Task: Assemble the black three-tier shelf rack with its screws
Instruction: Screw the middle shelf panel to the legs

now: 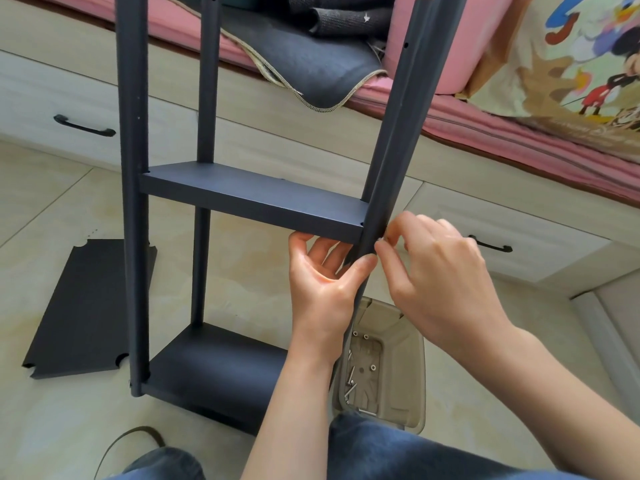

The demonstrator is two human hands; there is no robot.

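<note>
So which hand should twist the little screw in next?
The right hand. Its fingertips already pinch a small screw against the near right post, level with the middle shelf. The left hand grips that post just below, so it looks better kept there, steadying it.

Head-worn, wide-angle, looking forward and down from close above onto the half-built black metal shelf rack (221,202), beige tiled floor (242,265) and pink-covered bed (485,133) beyond.
</note>
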